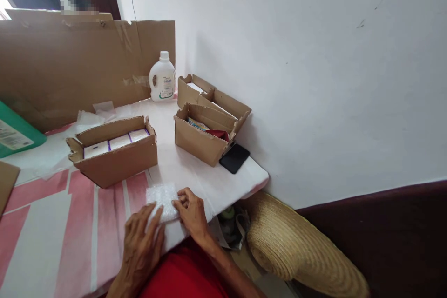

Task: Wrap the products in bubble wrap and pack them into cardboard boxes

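Observation:
A small piece of bubble wrap [162, 200], squarish and seemingly folded, lies at the near edge of the table. My left hand [141, 237] rests against its near left side, fingers stretched out over the plastic. At the right edge of the wrap, my right hand [191, 212] has its thumb and curled fingers closed on the plastic. Whether anything lies inside the wrap cannot be made out. Just beyond it stands a cardboard box [118, 167] holding several white packs with purple edges.
Other cut cardboard boxes [199, 139] stand near the wall beside a black phone [235, 158]. Farther back are a white jug [163, 79], a green bottle [17, 132] and a tall cardboard sheet [87, 65]. A straw hat [289, 242] sits below the table's right edge.

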### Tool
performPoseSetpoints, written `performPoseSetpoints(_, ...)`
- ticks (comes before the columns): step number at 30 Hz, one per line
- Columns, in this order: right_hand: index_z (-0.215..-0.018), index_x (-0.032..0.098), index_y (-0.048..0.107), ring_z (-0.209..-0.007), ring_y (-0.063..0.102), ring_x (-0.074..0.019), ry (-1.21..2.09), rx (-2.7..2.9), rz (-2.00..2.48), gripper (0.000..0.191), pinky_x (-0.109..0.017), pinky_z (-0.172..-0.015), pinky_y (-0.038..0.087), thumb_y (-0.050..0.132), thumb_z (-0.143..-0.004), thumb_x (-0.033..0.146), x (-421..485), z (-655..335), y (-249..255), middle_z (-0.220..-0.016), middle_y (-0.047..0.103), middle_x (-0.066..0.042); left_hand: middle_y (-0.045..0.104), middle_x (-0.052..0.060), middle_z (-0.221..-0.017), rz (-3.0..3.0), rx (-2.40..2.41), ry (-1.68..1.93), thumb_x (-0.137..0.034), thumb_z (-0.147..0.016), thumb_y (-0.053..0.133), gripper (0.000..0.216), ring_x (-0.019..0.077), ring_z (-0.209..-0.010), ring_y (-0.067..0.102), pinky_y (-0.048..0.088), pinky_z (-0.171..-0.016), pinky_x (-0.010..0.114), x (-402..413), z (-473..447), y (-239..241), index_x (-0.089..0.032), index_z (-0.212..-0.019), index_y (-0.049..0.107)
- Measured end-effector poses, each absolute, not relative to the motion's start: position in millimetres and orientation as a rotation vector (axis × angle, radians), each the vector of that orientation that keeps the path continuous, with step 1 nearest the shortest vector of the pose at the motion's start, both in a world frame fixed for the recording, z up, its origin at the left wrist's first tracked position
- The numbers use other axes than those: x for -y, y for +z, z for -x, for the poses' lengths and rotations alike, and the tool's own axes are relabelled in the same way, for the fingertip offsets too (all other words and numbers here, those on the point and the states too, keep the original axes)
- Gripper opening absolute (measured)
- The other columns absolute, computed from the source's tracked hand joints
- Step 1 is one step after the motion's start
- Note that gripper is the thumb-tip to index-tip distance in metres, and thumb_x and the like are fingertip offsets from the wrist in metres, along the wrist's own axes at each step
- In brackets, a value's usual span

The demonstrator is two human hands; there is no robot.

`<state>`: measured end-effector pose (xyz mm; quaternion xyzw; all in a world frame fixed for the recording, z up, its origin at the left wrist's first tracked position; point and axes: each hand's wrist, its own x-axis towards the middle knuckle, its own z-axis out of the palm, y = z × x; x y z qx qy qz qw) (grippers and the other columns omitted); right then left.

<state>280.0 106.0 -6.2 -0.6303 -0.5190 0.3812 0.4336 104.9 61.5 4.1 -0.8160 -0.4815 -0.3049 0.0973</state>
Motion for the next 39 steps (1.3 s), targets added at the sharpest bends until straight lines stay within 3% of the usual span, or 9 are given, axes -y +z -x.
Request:
performPoseSetpoints(3, -0.095, 0.021, 0.062, -0.057, 0.066, -0.0177, 0.969, 1.33, 1.537, 0.01, -0.028, -0.054, 0.056, 0.062, -0.085, 0.021, -104.8, -283.2, -0.5, -0.07, 0.068, 0.001, 0.052, 0.01, -0.152, 2.647, 1.235, -0.623, -0.019, -0.091, 0.056, 0.061, 0.0268, -0.142, 0.044, 0.037, -0.112, 0.04, -57.6, -110.8, -2.2, -0.022, -0.151, 0.043)
performPoseSetpoints(6, -0.111, 0.018, 0.064, -0.09, 0.072, -0.0236, 0.629, 1.55, 1.461, 0.021, -0.038, -0.081, 0.061, 0.052, -0.094, 0.018, -93.6, -284.0, 7.3, -0.103, 0.073, -0.01, 0.042, 0.008, -0.16, 2.618, 1.281, -0.537, -0.026, -0.093, 0.057, 0.063, 0.0282, -0.149, 0.034, 0.035, -0.114, 0.041, -57.8, -112.9, -14.8, -0.023, -0.153, 0.04)
performPoseSetpoints(9, -0.128, 0.018, 0.062, -0.129, 0.057, -0.0299, 0.368, 1.915, 1.3, 0.033, -0.05, -0.11, 0.048, 0.053, -0.097, 0.021, -81.8, -284.6, 11.4, -0.134, 0.065, -0.013, 0.043, 0.01, -0.159, 2.619, 1.267, -0.613, -0.022, -0.094, 0.054, 0.056, 0.0274, -0.151, 0.032, 0.035, -0.115, 0.043, -58.6, -111.0, -25.8, -0.021, -0.149, 0.044)
performPoseSetpoints(13, -0.144, 0.016, 0.052, -0.141, 0.047, -0.0314, 0.418, 2.201, 1.213, 0.051, -0.053, -0.117, 0.042, 0.06, -0.099, 0.037, -77.3, -294.8, 4.8, -0.144, 0.059, -0.012, 0.049, 0.012, -0.155, 2.62, 1.252, -0.686, -0.021, -0.094, 0.053, 0.054, 0.0279, -0.148, 0.038, 0.04, -0.112, 0.044, -61.0, -108.0, -29.7, -0.02, -0.147, 0.046)
performPoseSetpoints(20, -0.137, 0.014, 0.056, -0.131, 0.054, -0.0295, 0.301, 2.25, 1.123, 0.051, -0.045, -0.111, 0.047, 0.068, -0.092, 0.034, -83.8, -308.1, -12.8, -0.139, 0.062, -0.014, 0.069, 0.012, -0.128, 2.567, 1.307, -0.851, -0.021, -0.095, 0.052, 0.038, 0.024, -0.116, 0.065, 0.054, -0.092, 0.037, -84.6, -96.2, -27.9, -0.02, -0.133, 0.058)
performPoseSetpoints(24, -0.118, 0.015, 0.063, -0.1, 0.064, -0.0262, 0.071, 2.275, 1.01, 0.026, -0.042, -0.087, 0.054, 0.055, -0.093, 0.012, -100.6, -297.5, -6.5, -0.103, 0.073, -0.011, 0.074, 0.009, -0.114, 2.663, 1.221, -0.868, -0.009, -0.092, 0.042, 0.041, 0.0209, -0.102, 0.07, 0.057, -0.084, 0.034, -97.3, -91.2, -9.2, -0.021, -0.128, 0.061)
performPoseSetpoints(28, -0.107, 0.017, 0.064, -0.082, 0.06, -0.0227, -0.012, 2.211, 0.92, 0.02, -0.036, -0.073, 0.05, 0.049, -0.095, 0.011, -118.7, -305.8, 49.9, -0.083, 0.068, -0.007, 0.066, 0.012, -0.13, 2.57, 1.289, -0.95, -0.02, -0.095, 0.052, 0.045, 0.0213, -0.118, 0.063, 0.051, -0.099, 0.034, -107.5, -86.3, 54.9, -0.02, -0.14, 0.051)
performPoseSetpoints(33, -0.11, 0.019, 0.063, -0.087, 0.059, -0.0215, -0.299, 1.89, 0.864, 0.022, -0.034, -0.081, 0.05, 0.058, -0.092, 0.009, -153.0, -319.5, 166.8, -0.092, 0.067, -0.007, 0.046, 0.021, -0.152, 2.038, 1.481, -1.034, -0.026, -0.093, 0.06, 0.059, 0.0377, -0.143, 0.04, 0.035, -0.111, 0.054, -135.1, -56.4, 134.6, -0.017, -0.148, 0.042)
performPoseSetpoints(39, -0.108, 0.014, 0.067, -0.092, 0.058, -0.0243, -0.52, 2.159, 0.828, 0.018, -0.035, -0.083, 0.049, 0.053, -0.097, 0.014, -234.3, -247.5, 215.0, -0.095, 0.068, -0.01, 0.069, 0.016, -0.115, 1.997, 1.491, -0.868, -0.025, -0.093, 0.059, 0.04, 0.0371, -0.12, 0.058, 0.039, -0.105, 0.057, -144.5, -30.6, 113.9, -0.013, -0.131, 0.055)
